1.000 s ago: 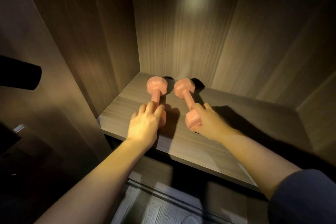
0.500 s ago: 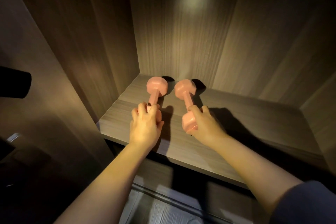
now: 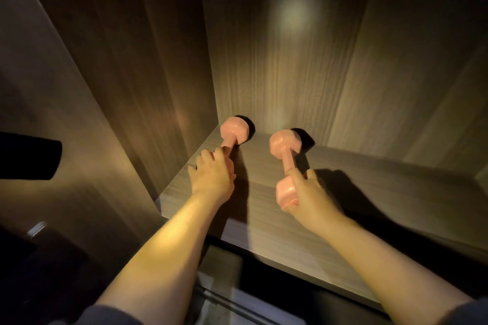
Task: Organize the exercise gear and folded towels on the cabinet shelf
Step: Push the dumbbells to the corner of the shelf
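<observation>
Two pink dumbbells lie on the wooden cabinet shelf (image 3: 383, 206), pointing front to back. The left dumbbell (image 3: 233, 132) sits in the back left corner, close to the side wall. My left hand (image 3: 212, 177) covers its near end, fingers curled over the handle. The right dumbbell (image 3: 285, 149) lies a hand's width to the right. My right hand (image 3: 307, 195) grips its near head and handle. No towels are in view.
The cabinet's left side wall (image 3: 148, 74) and back panel (image 3: 290, 60) close in the shelf. The shelf runs on to the right of the dumbbells. A dark object (image 3: 29, 155) juts in at the left edge. Below the shelf front is a dark lower compartment.
My left hand has slid the left dumbbell back and leftward into the corner. The gap between the two dumbbells has widened. The right dumbbell has stayed about where it was.
</observation>
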